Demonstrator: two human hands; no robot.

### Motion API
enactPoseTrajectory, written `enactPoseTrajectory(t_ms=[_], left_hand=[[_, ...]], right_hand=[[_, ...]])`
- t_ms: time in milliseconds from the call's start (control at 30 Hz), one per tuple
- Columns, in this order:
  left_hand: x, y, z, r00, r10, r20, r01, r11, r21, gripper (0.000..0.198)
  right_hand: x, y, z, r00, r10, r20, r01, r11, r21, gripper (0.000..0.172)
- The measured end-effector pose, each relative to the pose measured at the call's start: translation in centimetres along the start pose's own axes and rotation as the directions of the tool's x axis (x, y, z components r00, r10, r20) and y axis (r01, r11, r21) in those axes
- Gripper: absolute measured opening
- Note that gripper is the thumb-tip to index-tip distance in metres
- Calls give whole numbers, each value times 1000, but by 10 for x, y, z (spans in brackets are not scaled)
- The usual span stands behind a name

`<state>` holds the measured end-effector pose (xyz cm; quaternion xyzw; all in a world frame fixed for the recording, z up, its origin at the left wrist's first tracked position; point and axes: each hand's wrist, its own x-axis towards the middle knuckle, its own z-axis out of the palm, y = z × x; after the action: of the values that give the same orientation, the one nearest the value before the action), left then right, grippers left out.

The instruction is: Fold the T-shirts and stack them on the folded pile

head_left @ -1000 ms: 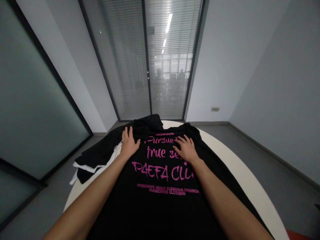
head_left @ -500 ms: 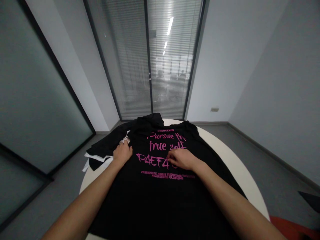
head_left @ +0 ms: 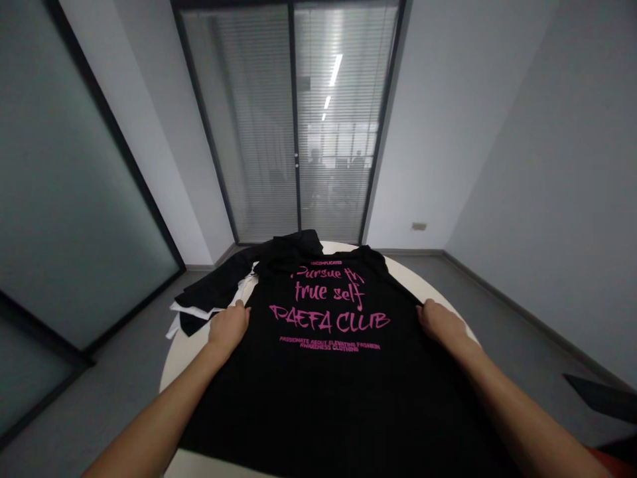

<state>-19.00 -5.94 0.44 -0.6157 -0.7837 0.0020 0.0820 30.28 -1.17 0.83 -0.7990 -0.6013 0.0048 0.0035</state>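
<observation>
A black T-shirt with pink lettering lies spread over a round white table, its neck end away from me and its hem close to me. My left hand is closed on the shirt's left edge, partway up the side. Across from it, my right hand grips the right edge at about the same height. The fingertips of both hands are partly hidden in the cloth. The print between them shows flat and readable.
A pile of black and white garments lies at the table's far left, partly hanging over its edge. The pale rim of the table shows at right. Behind stand a glass door with blinds and a grey wall. A dark object juts in at lower right.
My right hand has moved from the middle of the print out to the shirt's right edge and grips it. My left hand has slid slightly down and left along its edge.
</observation>
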Motion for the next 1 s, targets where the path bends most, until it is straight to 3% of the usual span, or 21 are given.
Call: enactPoseTrajectory(t_ms=[267, 400, 467, 567, 667, 733, 800, 933, 1000], left_hand=[[-5, -23, -4, 997, 25, 80, -23, 1000, -16, 42], [-2, -39, 0, 989, 8, 149, 31, 965, -260, 47], [-4, -49, 2, 980, 34, 198, 64, 882, -467, 48], [-10, -60, 3, 959, 178, 219, 50, 657, -752, 64], [-15, -61, 1, 981, 151, 121, 53, 393, -918, 79], [-15, -58, -2, 998, 41, 46, 31, 314, -949, 79], [-16, -55, -2, 1000, 28, 7, -2, 328, -945, 76], [-17, -54, 8, 984, 178, -31, -103, 408, -907, 74], [-15, -53, 16, 978, 195, -70, -155, 459, -875, 77]], right_hand=[[6, 25, 13, 997, -83, -1, 83, 993, 87, 43], [3, 36, 4, 990, -108, 86, 85, 968, 235, 50], [-5, 44, -5, 965, -138, 222, 64, 949, 308, 53], [-19, 56, -17, 907, -191, 376, -11, 881, 473, 57], [-30, 63, -21, 914, -221, 340, -54, 764, 643, 70], [-33, 63, -22, 930, -228, 290, -57, 688, 723, 74], [-36, 62, -23, 929, -232, 289, -71, 653, 754, 77], [-40, 65, -23, 867, -373, 331, -35, 617, 786, 92], [-38, 66, -19, 868, -407, 284, 1, 573, 819, 103]])
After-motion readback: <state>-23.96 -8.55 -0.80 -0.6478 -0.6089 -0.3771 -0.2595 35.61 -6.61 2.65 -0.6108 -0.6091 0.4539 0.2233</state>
